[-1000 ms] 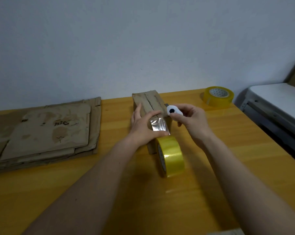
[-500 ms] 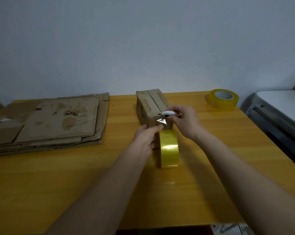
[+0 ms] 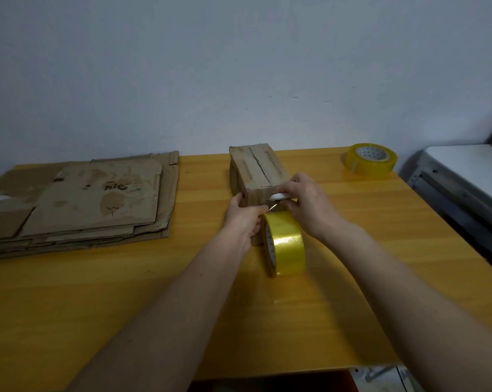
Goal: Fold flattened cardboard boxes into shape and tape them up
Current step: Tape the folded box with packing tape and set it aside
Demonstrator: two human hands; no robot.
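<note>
A yellow wooden table (image 3: 97, 306) stands against a plain pale-blue wall (image 3: 182, 66), a white-topped unit (image 3: 465, 171) beside it.

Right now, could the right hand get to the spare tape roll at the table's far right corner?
Probably yes: bare table lies between the right hand and the spare roll, but that hand holds a small white cutter.

Two tape rolls sit on the surface (image 3: 97, 292) — one standing on edge (image 3: 286, 244) close to the folded box, one lying flat (image 3: 370, 159) at the far right corner. One folded cardboard box (image 3: 256, 171), one stack of flattened cardboard (image 3: 83, 199) whose sheets cannot be counted, one small white cutter (image 3: 278, 196). Two hands — left (image 3: 243, 215) and right (image 3: 307, 199).
</note>
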